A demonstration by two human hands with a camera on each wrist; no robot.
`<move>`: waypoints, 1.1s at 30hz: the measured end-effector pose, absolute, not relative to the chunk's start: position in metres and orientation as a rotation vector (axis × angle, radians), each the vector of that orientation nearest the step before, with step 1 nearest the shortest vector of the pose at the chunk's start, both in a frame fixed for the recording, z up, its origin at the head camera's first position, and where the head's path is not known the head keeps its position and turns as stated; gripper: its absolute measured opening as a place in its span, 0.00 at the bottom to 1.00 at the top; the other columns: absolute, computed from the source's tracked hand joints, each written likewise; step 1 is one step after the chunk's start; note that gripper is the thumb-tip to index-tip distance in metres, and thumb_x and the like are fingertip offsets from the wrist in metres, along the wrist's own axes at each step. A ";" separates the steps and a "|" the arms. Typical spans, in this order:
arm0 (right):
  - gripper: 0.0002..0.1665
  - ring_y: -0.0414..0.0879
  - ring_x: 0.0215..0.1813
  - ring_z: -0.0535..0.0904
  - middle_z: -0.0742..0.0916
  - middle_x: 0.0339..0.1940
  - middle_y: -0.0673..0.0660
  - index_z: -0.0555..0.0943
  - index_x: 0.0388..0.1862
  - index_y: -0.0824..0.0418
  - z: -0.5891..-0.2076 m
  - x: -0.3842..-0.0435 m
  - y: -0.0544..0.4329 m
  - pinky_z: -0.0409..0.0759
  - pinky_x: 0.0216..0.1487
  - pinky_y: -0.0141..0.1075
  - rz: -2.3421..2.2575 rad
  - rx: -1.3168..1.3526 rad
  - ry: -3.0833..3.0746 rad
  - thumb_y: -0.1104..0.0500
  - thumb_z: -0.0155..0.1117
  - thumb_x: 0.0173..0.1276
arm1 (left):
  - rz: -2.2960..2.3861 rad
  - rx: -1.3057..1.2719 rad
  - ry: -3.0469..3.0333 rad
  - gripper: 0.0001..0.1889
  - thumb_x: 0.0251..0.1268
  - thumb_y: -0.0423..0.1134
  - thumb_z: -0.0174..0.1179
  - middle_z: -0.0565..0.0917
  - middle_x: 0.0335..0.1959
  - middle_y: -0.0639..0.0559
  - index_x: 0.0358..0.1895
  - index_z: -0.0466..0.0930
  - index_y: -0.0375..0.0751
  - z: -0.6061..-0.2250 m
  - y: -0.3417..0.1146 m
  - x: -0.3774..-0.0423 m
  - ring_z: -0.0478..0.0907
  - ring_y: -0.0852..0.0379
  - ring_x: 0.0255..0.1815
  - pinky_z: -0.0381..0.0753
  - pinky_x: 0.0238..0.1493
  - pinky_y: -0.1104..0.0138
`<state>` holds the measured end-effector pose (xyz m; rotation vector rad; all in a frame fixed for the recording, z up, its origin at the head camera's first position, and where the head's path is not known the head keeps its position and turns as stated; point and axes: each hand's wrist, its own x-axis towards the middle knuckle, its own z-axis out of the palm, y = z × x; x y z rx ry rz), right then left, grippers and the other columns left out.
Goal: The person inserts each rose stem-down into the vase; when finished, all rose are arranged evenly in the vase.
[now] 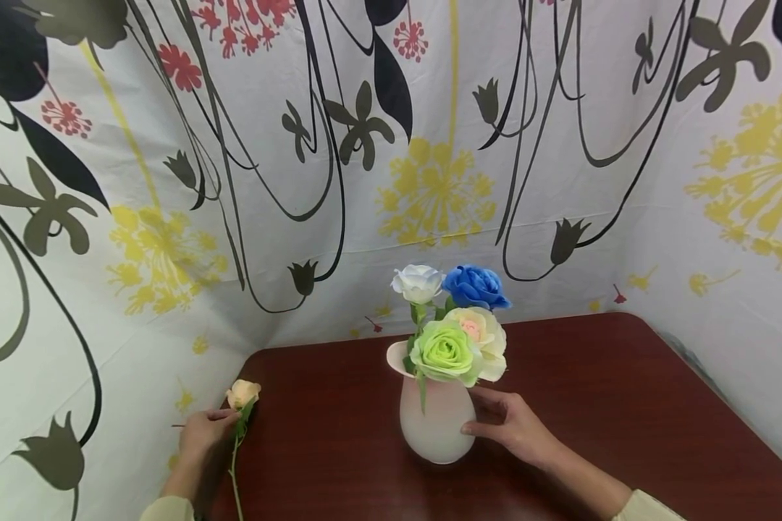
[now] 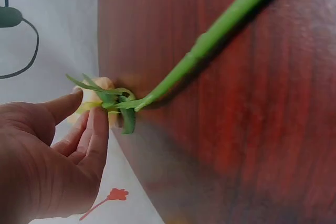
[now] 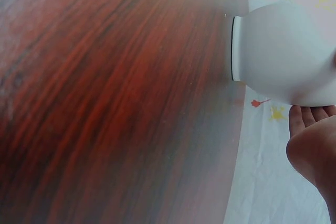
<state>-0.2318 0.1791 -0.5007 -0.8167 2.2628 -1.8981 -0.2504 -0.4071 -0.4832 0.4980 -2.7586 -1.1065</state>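
Observation:
At the table's left edge my left hand [image 1: 203, 434] pinches a peach rose [image 1: 243, 394] just below its bloom, thumb and fingertips at the green leaves. Its long green stem [image 2: 205, 43] runs toward the near side, close over the tabletop. My right hand [image 1: 518, 427] holds a white vase [image 1: 433, 423] by its right side, thumb in front and fingers behind. Standing upright, the vase carries a white rose [image 1: 418, 283], a blue rose [image 1: 476, 286], a green rose [image 1: 446, 351] and a cream flower with a pinkish middle [image 1: 489, 340].
Dark red-brown wood grain covers the tabletop [image 1: 599, 391]. A white cloth [image 1: 358, 217] printed with flowers and vines hangs behind the table and along both its sides.

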 end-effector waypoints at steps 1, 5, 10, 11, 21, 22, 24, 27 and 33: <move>0.39 0.61 0.70 0.79 0.79 0.74 0.67 0.73 0.78 0.67 -0.501 -0.232 0.179 0.85 0.62 0.40 -1.897 -0.817 2.264 0.60 0.76 0.72 | -1.115 0.497 -2.767 0.19 0.69 0.45 0.69 0.90 0.38 0.38 0.44 0.90 0.27 -0.485 -0.407 -0.250 0.85 0.44 0.40 0.83 0.38 0.61; 0.39 0.61 0.71 0.79 0.79 0.73 0.67 0.73 0.78 0.67 -0.501 -0.232 0.179 0.84 0.62 0.41 -1.893 -0.820 2.277 0.59 0.76 0.71 | -1.091 0.479 -2.780 0.17 0.66 0.43 0.71 0.90 0.36 0.39 0.43 0.90 0.27 -0.490 -0.406 -0.248 0.84 0.47 0.37 0.82 0.37 0.62; 0.39 0.59 0.70 0.80 0.80 0.73 0.66 0.73 0.78 0.66 -0.501 -0.232 0.179 0.84 0.62 0.41 -1.892 -0.817 2.280 0.59 0.76 0.71 | -1.031 0.488 -2.785 0.14 0.65 0.41 0.71 0.90 0.35 0.39 0.40 0.91 0.29 -0.495 -0.406 -0.250 0.84 0.42 0.38 0.82 0.35 0.60; 0.39 0.59 0.70 0.80 0.80 0.73 0.66 0.73 0.78 0.66 -0.501 -0.232 0.179 0.84 0.62 0.41 -1.892 -0.816 2.281 0.59 0.76 0.71 | -1.025 0.491 -2.787 0.14 0.65 0.40 0.72 0.90 0.35 0.39 0.39 0.91 0.29 -0.496 -0.407 -0.250 0.84 0.42 0.37 0.81 0.35 0.60; 0.39 0.60 0.70 0.80 0.80 0.73 0.66 0.73 0.78 0.66 -0.502 -0.232 0.179 0.84 0.63 0.44 -1.881 -0.812 2.291 0.59 0.76 0.71 | -0.945 0.437 -2.851 0.13 0.67 0.38 0.67 0.88 0.35 0.37 0.38 0.88 0.26 -0.498 -0.408 -0.247 0.82 0.47 0.31 0.80 0.33 0.59; 0.39 0.60 0.70 0.80 0.80 0.73 0.66 0.73 0.78 0.66 -0.501 -0.232 0.179 0.84 0.63 0.45 -1.878 -0.812 2.297 0.59 0.76 0.71 | -0.943 0.432 -2.847 0.14 0.67 0.38 0.66 0.89 0.35 0.37 0.39 0.88 0.26 -0.498 -0.409 -0.248 0.82 0.47 0.30 0.80 0.32 0.59; 0.40 0.60 0.70 0.80 0.80 0.73 0.66 0.73 0.78 0.66 -0.501 -0.232 0.179 0.84 0.63 0.46 -1.873 -0.814 2.307 0.58 0.77 0.71 | -0.919 0.407 -2.831 0.15 0.67 0.38 0.66 0.89 0.36 0.36 0.41 0.89 0.25 -0.499 -0.410 -0.251 0.83 0.44 0.32 0.81 0.34 0.57; 0.40 0.60 0.70 0.80 0.80 0.73 0.66 0.73 0.77 0.66 -0.501 -0.232 0.179 0.84 0.63 0.47 -1.872 -0.814 2.316 0.58 0.77 0.71 | -0.902 0.382 -2.802 0.17 0.71 0.40 0.64 0.90 0.42 0.33 0.47 0.89 0.26 -0.496 -0.410 -0.255 0.85 0.37 0.38 0.83 0.39 0.53; 0.39 0.60 0.70 0.80 0.80 0.73 0.66 0.74 0.77 0.66 -0.502 -0.232 0.179 0.85 0.62 0.45 -1.876 -0.817 2.318 0.58 0.77 0.71 | -0.879 0.330 -2.699 0.16 0.75 0.39 0.63 0.89 0.47 0.32 0.52 0.89 0.28 -0.478 -0.398 -0.262 0.86 0.33 0.45 0.84 0.42 0.51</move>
